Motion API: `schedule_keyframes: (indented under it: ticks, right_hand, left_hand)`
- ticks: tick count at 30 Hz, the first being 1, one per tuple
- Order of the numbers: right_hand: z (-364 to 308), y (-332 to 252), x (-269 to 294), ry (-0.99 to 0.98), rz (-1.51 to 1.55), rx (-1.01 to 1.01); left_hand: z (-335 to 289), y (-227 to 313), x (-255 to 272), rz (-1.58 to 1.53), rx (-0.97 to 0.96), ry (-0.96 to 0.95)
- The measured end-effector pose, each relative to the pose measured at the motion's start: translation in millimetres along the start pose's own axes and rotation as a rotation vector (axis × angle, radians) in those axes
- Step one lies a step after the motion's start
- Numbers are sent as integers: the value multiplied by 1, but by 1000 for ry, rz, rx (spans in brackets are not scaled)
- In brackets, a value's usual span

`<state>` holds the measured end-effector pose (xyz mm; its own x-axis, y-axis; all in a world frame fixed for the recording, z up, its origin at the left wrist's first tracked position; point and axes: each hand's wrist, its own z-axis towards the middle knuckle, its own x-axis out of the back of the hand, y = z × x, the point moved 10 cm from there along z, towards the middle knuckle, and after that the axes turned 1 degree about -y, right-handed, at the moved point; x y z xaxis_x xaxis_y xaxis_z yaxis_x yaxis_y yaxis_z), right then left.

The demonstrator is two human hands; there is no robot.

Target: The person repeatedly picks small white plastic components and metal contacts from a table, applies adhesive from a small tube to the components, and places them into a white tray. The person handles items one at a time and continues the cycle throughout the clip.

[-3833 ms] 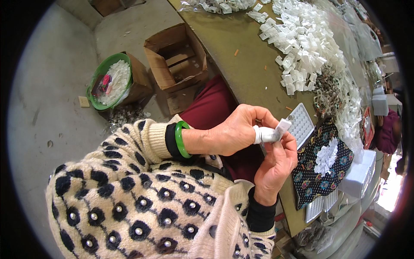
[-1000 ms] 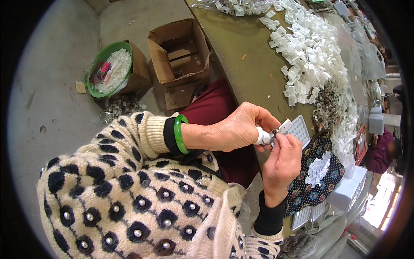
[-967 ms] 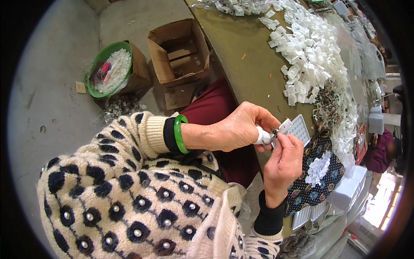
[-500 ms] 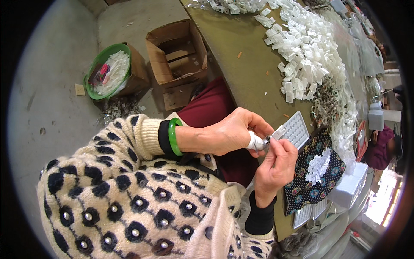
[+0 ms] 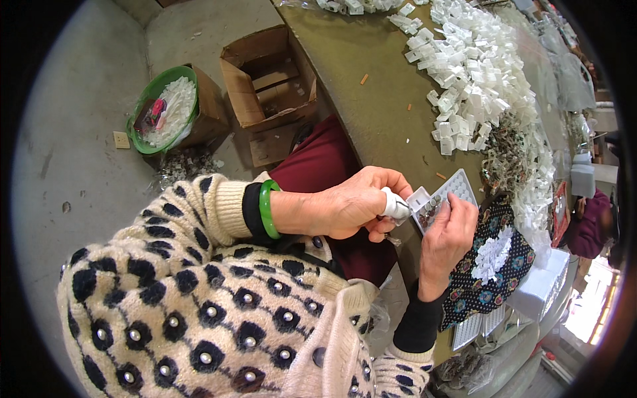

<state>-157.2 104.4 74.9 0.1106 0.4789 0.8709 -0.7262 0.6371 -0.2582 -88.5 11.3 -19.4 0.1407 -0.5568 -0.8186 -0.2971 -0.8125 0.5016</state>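
Note:
My left hand point(image 5: 352, 204), with a green bangle on the wrist and a white wrap on one finger, pinches a small clear plastic case point(image 5: 418, 199) between its fingertips. Right beside the case lies a pale grey tray point(image 5: 462, 188) with rows of small pockets, and small dark pieces point(image 5: 431, 211) sit at its near part. My right hand point(image 5: 451, 232) is over that tray, fingers bent together at the pieces; whatever is between them is too small or hidden to name.
A big heap of clear plastic cases point(image 5: 474, 73) covers the far table, with a tangle of small metal-like parts point(image 5: 504, 156) beside it. White pieces point(image 5: 492, 255) lie on a dark patterned cloth point(image 5: 464, 292). On the floor stand an open carton point(image 5: 235, 86) and a green basin point(image 5: 137, 136).
My right hand has moved away from the left fingertips, rightward onto the tray. The case in my left hand is turned and now shows a broader face.

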Motion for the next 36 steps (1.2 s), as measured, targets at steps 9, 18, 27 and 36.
schedule_keyframes:
  ticks: [9, 18, 27, 36]
  right_hand:
    - [8, 10, -16, -143, 7, 22]
    - [-10, -13, 22, 108, 363, -85]
    - [-14, -40, 26, 187, 237, 73]
    - [-13, -43, 21, 7, 295, 114]
  left_hand:
    - [10, 12, -11, -128, 20, -85]
    - [14, 5, -6, -163, 30, -68]
    - [11, -3, -4, -209, 22, -42]
    - [6, 1, -7, -103, -74, -67]
